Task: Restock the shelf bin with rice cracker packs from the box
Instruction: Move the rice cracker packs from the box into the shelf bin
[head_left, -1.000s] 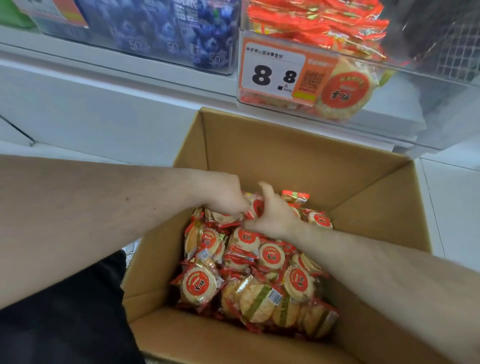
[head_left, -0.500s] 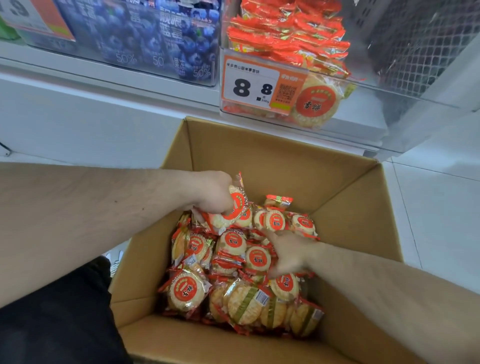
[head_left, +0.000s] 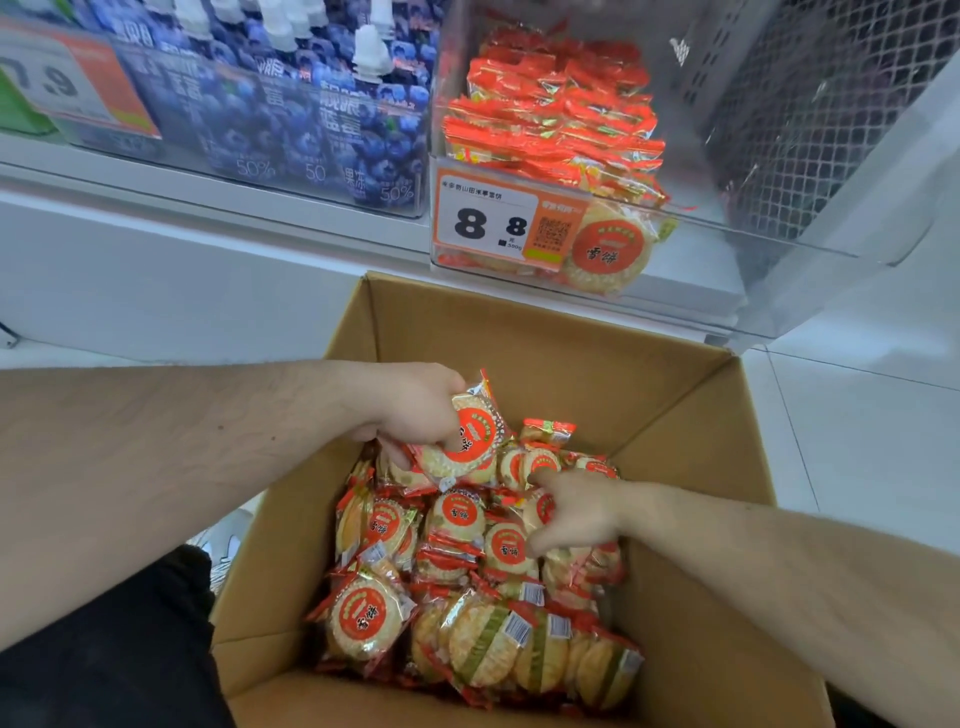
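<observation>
Both hands down in the cardboard box, the left one gripping a rice cracker pack.

The left hand is clamped around one glossy clear-wrapped pack, a round, bumpy pale cracker under a red circular label, held tilted just above the heap of packs that fills the plain brown corrugated box. The right hand lies on the heap with thumb spread; whether its fingers grasp a pack cannot be told. Above the box's far wall, the clear plastic shelf bin holds crinkled red-edged packs behind an orange price tag reading 8.8. Blue blueberry pouches with white spouts stand in the bin to its left.
</observation>
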